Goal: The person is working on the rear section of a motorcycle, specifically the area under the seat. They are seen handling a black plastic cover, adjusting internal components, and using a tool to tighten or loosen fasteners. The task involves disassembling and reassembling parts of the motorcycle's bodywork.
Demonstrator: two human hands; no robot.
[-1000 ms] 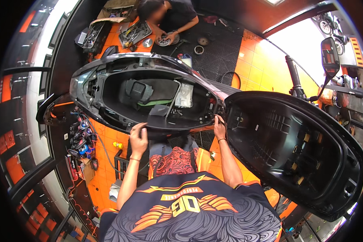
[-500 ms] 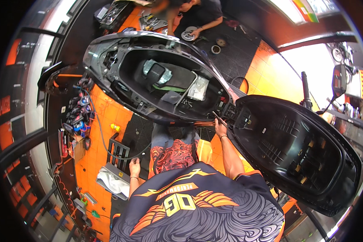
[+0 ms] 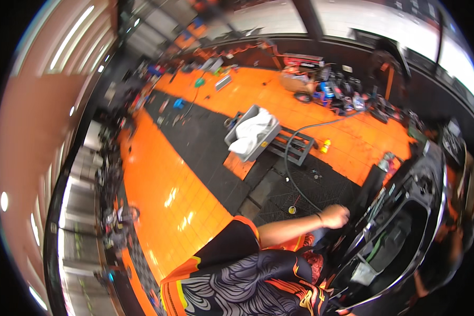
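Note:
My left hand (image 3: 335,216) is closed, reached out above the black floor mat beside the scooter body (image 3: 433,176). A dark hose (image 3: 286,158) runs across the floor and disappears at this hand. Whether the fingers hold it or another thing is hidden. In the scooter's open under-seat compartment, at the lower right, lie a grey-green pad (image 3: 392,243) and a pale packet (image 3: 363,274). My right hand is out of view.
A grey tray (image 3: 273,131) with white cloth (image 3: 254,129) sits by a dark slatted stand (image 3: 296,152). Near it stands a yellow bottle (image 3: 326,146). Parts and bottles (image 3: 329,90) line the wall. A co-worker's blurred arm (image 3: 421,284) shows beyond the scooter.
My view has swung left, so the scooter now lies at the right and the raised seat is gone from sight. My right hand, earlier by the seat hinge, has left the picture.

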